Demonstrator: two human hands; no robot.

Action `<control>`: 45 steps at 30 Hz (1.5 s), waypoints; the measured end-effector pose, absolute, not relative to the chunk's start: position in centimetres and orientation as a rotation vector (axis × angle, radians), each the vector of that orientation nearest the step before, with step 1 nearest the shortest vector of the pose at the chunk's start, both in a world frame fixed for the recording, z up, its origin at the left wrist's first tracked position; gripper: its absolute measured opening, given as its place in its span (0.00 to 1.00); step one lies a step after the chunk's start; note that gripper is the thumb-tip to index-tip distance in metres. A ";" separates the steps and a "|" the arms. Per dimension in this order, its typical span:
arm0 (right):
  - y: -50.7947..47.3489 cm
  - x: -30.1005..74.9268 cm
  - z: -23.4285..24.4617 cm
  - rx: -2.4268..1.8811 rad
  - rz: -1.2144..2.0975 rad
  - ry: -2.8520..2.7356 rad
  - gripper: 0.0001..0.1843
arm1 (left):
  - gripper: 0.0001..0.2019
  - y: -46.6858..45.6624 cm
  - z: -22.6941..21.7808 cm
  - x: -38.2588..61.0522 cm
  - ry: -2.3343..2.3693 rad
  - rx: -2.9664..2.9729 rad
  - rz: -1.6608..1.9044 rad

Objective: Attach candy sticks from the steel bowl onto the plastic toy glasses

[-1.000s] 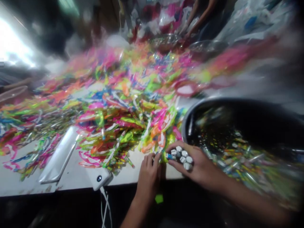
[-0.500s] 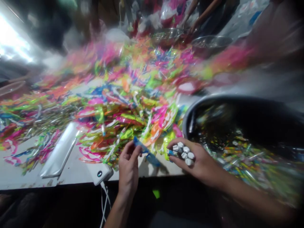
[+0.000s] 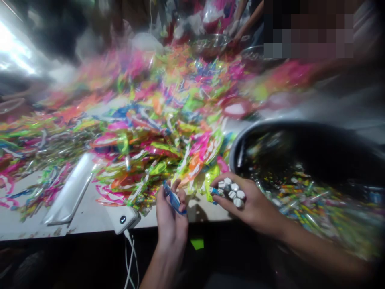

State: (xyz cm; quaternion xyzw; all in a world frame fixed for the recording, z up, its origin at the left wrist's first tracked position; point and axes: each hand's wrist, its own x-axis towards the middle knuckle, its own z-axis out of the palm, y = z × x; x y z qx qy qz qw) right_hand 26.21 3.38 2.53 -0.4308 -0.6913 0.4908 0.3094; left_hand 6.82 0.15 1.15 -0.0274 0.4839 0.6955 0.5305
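Note:
My left hand (image 3: 171,224) is turned palm up near the table's front edge, fingers curled around a small blue plastic piece (image 3: 172,199) with a white part. Motion blurs its exact kind. To the right, my right hand (image 3: 257,206) grips a bundle of several slim sticks with white ends (image 3: 232,190) facing me. A bit of blue (image 3: 214,191) shows at its fingertips. The hands are apart. Behind them lies a heap of bright plastic pieces (image 3: 153,148) in pink, orange, yellow, green and blue, many with white strips.
A large dark basin (image 3: 236,150) holding many colourful sticks (image 3: 303,200) stands at right. A white power bank (image 3: 128,218) with cables and a stack of clear plastic sleeves (image 3: 70,190) lie at left. A red-rimmed bowl (image 3: 237,108) sits farther back. Another person's arms (image 3: 248,22) reach in.
My left hand has rolled palm up and shifted slightly right. The blue piece, earlier pinched and pointing toward my right hand, now rests within the curled fingers. My right hand keeps its bundle, nearly still.

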 end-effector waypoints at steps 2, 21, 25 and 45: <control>3.3 26.2 2.5 -1.145 1.312 -1.814 0.15 | 0.07 0.0 2.0 7.4 1.108 -0.084 1.686; 3.8 26.5 3.4 -0.997 1.307 -1.862 0.08 | 0.19 -1.9 1.4 9.5 1.187 0.484 1.610; 3.8 26.5 3.2 -1.020 1.247 -1.872 0.08 | 0.18 -2.7 0.8 9.9 1.252 0.655 1.669; 3.5 26.8 2.5 -1.029 1.252 -1.860 0.07 | 0.15 -0.3 -1.7 11.0 1.214 0.959 1.875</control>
